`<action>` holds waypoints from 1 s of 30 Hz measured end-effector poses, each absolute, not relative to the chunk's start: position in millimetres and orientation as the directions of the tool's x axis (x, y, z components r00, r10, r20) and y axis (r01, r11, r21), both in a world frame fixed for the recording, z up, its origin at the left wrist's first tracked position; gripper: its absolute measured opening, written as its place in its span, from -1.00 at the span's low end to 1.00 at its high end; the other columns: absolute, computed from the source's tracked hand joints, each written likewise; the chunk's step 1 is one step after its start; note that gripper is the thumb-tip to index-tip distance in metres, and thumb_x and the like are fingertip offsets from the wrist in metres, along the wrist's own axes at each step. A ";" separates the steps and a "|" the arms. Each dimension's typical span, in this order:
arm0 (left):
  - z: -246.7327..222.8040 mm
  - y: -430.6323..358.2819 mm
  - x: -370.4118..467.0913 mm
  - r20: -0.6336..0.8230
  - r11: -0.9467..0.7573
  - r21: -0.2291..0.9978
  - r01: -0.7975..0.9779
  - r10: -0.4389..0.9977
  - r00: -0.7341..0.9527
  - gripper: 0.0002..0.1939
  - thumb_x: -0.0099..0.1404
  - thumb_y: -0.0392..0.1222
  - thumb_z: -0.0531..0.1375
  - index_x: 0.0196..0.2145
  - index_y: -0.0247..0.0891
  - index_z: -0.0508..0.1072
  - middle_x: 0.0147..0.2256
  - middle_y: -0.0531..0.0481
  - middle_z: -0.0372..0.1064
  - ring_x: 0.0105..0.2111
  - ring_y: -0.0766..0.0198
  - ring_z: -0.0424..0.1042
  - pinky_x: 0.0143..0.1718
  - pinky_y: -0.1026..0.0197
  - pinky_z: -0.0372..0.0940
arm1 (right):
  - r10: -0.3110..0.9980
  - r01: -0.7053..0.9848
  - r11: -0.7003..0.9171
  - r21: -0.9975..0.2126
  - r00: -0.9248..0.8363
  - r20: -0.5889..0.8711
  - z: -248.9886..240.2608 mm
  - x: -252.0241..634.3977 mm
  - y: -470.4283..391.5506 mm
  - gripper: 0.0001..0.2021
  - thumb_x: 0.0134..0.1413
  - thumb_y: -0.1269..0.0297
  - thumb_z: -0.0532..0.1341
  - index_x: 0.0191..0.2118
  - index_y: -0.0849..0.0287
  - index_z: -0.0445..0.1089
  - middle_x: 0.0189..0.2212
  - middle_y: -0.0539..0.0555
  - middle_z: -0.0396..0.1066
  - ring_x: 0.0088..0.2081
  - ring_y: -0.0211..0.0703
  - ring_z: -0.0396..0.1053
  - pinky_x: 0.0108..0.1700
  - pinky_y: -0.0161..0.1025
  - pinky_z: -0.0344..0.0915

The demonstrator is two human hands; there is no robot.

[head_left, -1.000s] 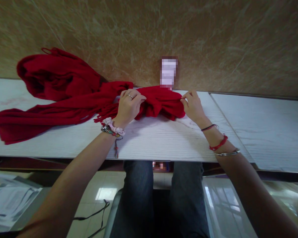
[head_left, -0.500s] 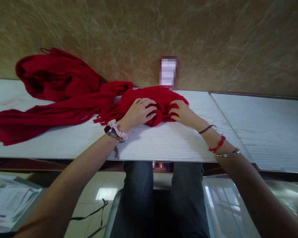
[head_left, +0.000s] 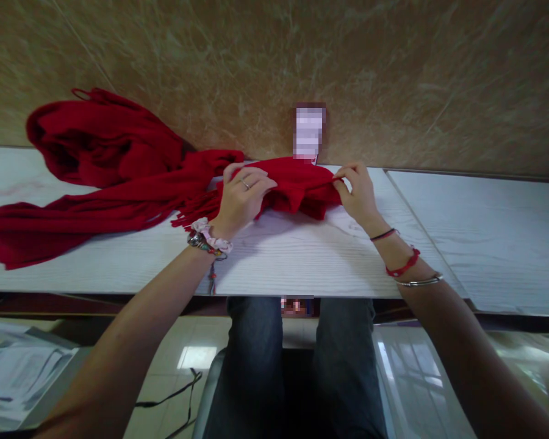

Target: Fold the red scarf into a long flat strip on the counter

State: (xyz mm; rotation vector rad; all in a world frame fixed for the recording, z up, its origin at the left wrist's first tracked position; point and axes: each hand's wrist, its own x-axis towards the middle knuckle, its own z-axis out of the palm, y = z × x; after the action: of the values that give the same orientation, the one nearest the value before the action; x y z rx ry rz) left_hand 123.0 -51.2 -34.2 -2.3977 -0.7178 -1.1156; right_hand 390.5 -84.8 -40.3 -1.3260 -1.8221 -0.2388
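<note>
The right hand point(head_left: 359, 192) is pinching the far right edge of the red cloth point(head_left: 297, 183) between thumb and fingertips, while the left hand point(head_left: 241, 198) is curling over its left part; whether that thumb is pressing against the fingers cannot be told. The cloth is lying bunched on the white table point(head_left: 274, 262), its lower edge hanging in uneven folds, so the handling looks partway along: this stretch is gathered, yet not lying flat or neat. Fringe point(head_left: 190, 210) is spreading beside the left wrist, and further left a loose red heap point(head_left: 100, 140) and a long red strip point(head_left: 59, 222) are resting untouched. Behind the cloth, a pale rectangle point(head_left: 308, 131) is showing only blurred blocks, with no brand or writing readable.
</note>
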 end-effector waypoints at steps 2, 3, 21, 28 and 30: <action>-30.9 -50.5 120.6 0.836 -0.737 -0.079 0.671 0.318 0.447 -0.68 0.43 -0.16 -0.10 -0.25 -0.16 0.44 -0.28 -0.02 0.47 -0.13 0.24 0.38 0.04 -0.04 0.10 | 0.669 0.873 0.367 -0.321 -0.008 0.744 -38.9 394.0 -83.8 -0.81 0.19 0.26 0.00 -0.27 0.10 0.34 -0.24 0.15 0.28 -0.13 0.00 0.28 -0.03 0.05 0.27; -30.1 -49.7 119.9 0.840 -0.713 -0.042 0.700 0.354 0.411 -0.66 0.44 -0.14 -0.13 -0.26 -0.16 0.43 -0.27 -0.03 0.46 -0.13 0.24 0.37 0.04 -0.04 0.12 | 0.663 0.879 0.346 -0.329 0.019 0.748 -38.7 395.5 -83.0 -0.80 0.20 0.24 -0.02 -0.26 0.10 0.33 -0.24 0.16 0.27 -0.12 0.01 0.28 -0.03 0.05 0.26; -31.0 -70.6 136.4 0.478 -0.933 -0.202 0.297 0.171 0.861 -0.65 0.18 -0.26 0.15 -0.06 -0.09 0.42 -0.01 -0.02 0.35 0.07 0.07 0.19 0.12 -0.13 0.00 | 0.655 0.663 0.723 -0.195 -0.569 0.496 -41.6 377.6 -99.5 -0.84 -0.03 0.26 0.25 -0.28 0.12 0.49 0.05 0.15 0.23 0.12 0.11 0.13 0.15 0.15 0.10; -31.3 -74.8 142.7 0.487 -0.907 -0.307 0.288 0.110 0.866 -0.77 0.37 -0.10 0.02 -0.23 -0.13 0.47 -0.28 0.02 0.46 -0.13 0.22 0.35 0.03 -0.01 0.12 | 0.681 0.668 0.695 -0.266 -0.495 0.539 -38.9 376.5 -98.3 -0.87 0.06 0.29 0.19 -0.42 0.10 0.49 -0.07 0.11 0.33 0.01 0.01 0.25 0.10 0.04 0.19; -30.9 -72.4 141.6 0.534 -0.898 -0.303 0.318 0.116 0.838 -0.75 0.39 -0.21 -0.02 -0.23 -0.12 0.46 -0.32 0.04 0.45 -0.17 0.27 0.36 0.00 0.03 0.14 | 0.689 0.678 0.675 -0.291 -0.438 0.577 -36.1 377.2 -98.5 -0.86 0.07 0.30 0.18 -0.41 0.11 0.49 -0.11 0.12 0.33 -0.03 -0.01 0.28 0.06 0.03 0.22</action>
State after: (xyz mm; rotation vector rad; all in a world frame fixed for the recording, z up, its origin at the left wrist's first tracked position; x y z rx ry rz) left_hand 141.6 -72.4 -30.9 -2.6333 -0.3237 -0.7309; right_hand 377.2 -98.5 -36.1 -1.0466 -2.2026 0.0211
